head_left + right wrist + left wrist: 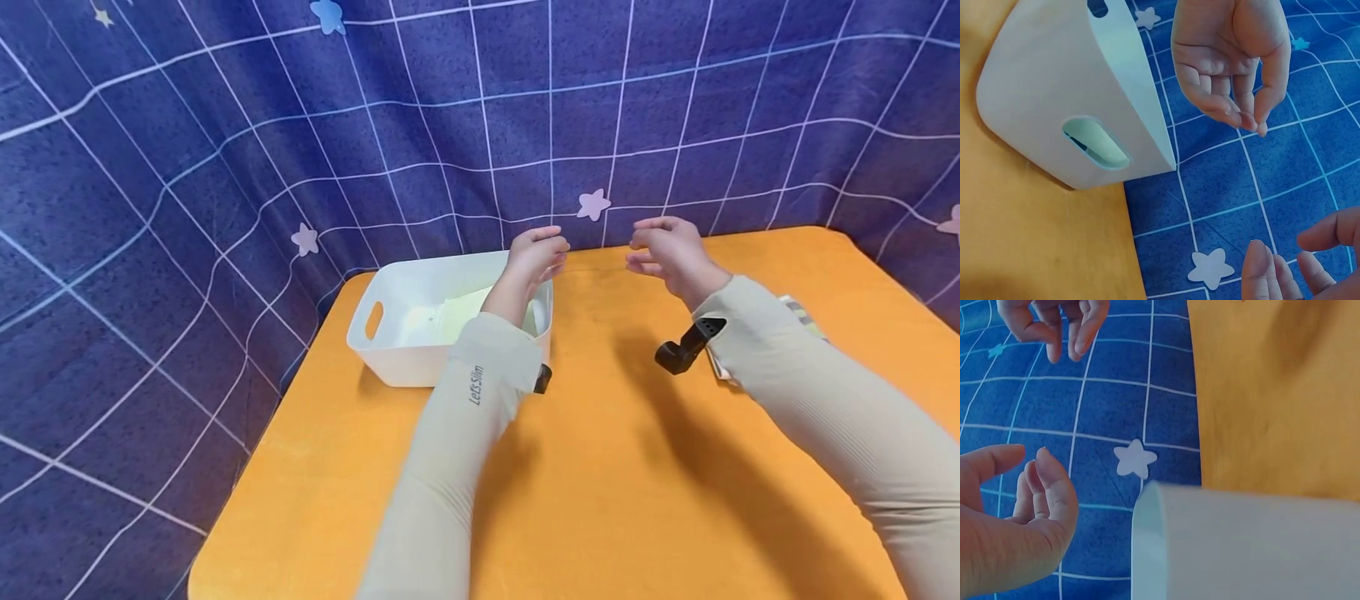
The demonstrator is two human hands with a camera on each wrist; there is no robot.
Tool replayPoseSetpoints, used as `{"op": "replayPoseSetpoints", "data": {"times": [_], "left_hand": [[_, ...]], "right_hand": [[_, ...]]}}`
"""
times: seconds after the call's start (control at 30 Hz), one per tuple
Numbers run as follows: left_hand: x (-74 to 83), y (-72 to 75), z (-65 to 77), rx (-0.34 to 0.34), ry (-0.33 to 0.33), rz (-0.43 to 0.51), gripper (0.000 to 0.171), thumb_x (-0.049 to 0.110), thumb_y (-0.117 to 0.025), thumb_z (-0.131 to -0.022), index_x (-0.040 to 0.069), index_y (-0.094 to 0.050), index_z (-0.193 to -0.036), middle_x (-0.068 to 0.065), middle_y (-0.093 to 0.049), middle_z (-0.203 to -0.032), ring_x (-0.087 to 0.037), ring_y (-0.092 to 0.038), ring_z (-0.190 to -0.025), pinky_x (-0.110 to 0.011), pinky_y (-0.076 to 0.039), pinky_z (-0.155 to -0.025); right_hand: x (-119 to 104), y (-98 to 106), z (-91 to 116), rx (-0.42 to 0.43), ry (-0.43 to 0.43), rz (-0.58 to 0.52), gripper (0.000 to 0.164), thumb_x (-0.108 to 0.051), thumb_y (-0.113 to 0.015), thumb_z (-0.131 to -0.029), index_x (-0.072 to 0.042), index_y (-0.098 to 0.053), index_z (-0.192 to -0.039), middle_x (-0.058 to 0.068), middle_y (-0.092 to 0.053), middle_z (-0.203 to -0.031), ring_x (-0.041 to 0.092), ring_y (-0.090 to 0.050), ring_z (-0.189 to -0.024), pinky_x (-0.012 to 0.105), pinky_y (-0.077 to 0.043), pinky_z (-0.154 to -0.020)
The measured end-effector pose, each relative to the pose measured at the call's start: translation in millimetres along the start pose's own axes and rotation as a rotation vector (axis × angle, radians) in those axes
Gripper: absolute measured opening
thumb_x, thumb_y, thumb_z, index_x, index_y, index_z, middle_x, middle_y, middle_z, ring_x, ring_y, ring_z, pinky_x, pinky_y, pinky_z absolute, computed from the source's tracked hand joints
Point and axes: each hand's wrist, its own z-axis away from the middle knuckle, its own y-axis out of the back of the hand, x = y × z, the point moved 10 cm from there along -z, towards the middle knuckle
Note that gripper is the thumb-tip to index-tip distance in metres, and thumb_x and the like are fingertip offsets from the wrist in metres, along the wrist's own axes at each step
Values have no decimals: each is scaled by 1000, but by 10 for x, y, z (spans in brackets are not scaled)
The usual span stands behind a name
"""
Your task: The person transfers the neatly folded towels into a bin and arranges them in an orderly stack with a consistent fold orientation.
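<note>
My left hand point(532, 260) hovers over the right end of a white plastic bin point(405, 365), its fingers loosely bent and nothing between them. To its right, above the back part of the table, my right hand point(673, 257) is held up, also empty, with relaxed, bent fingers. The two hands face each other with a gap between them. Inside the bin lies a flat pale yellow-green item point(459, 317), partly hidden by the left forearm. In the right wrist view, the bin's end wall shows an oval handle hole point(1096, 144).
An orange-covered table point(600, 467) carries the bin at its back left. A flat item with a grey-striped corner point(801, 315) lies mostly hidden under the right forearm. A blue gridded curtain point(450, 133) with star shapes hangs behind and to the left.
</note>
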Motion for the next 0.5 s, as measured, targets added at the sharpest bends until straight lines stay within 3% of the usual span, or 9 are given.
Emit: {"op": "replayPoseSetpoints", "data": {"times": [0.13, 0.23, 0.33, 0.5], "left_hand": [[-21, -101, 3, -12, 8, -7, 38, -3, -59, -83, 4, -57, -120, -5, -60, -85, -21, -59, -83, -28, -53, -76], [-28, -166, 1, -25, 7, -10, 39, -3, -59, -83, 3, -56, -121, -4, -56, -85, -24, -58, -89, -29, -52, -77], [-38, -216, 8, -25, 4, -2, 39, -4, -58, -82, 2, -56, -120, -3, -53, -85, -20, -57, -80, -34, -50, -84], [-81, -296, 13, -13, 6, 8, 36, -5, -57, -81, 2, -59, -116, -3, -53, -84, -15, -54, -69, -31, -52, -78]], "right_hand": [[-14, 55, 7, 5, 1, -4, 21, -4, -50, -90, -7, -45, -110, 6, -39, -104, 13, -58, -68, 25, -53, -74], [-21, 95, 16, 8, 7, -12, 21, -3, -50, -89, -6, -45, -109, 7, -39, -103, 13, -58, -67, 25, -53, -73], [-20, 140, 18, 15, 6, -21, 20, -3, -50, -89, -7, -46, -108, 7, -39, -103, 12, -58, -65, 24, -53, -72], [-9, 216, 25, 33, -3, -28, 18, -3, -51, -89, -8, -46, -106, 7, -39, -102, 12, -58, -64, 25, -53, -72]]}}
